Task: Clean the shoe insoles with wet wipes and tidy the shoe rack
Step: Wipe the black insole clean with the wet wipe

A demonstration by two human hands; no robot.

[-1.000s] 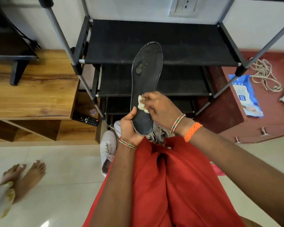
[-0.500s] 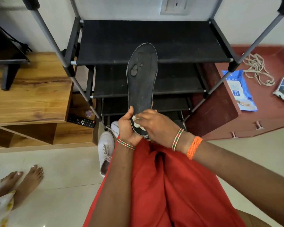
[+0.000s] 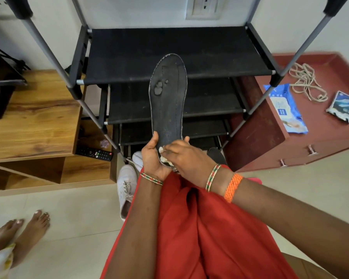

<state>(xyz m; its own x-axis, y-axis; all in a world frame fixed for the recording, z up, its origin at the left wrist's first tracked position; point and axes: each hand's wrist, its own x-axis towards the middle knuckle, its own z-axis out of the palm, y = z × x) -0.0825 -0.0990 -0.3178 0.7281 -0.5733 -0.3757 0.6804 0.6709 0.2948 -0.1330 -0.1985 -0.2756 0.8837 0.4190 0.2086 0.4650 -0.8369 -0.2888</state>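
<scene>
Hands hide the insole (image 3: 168, 101) heel: left (image 3: 152, 158) grips it, right (image 3: 186, 158) pinches a half-covered wipe (image 3: 162, 152).

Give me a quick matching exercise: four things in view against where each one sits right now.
Things:
1. insole
2. wipes pack
3. remote control
4. white sneaker

Places:
A. on the floor by the rack
B. on the red cabinet top
C. held in the left hand
D. on the wooden unit's lower shelf

Pairs: 1-C, 2-B, 3-D, 4-A
</scene>
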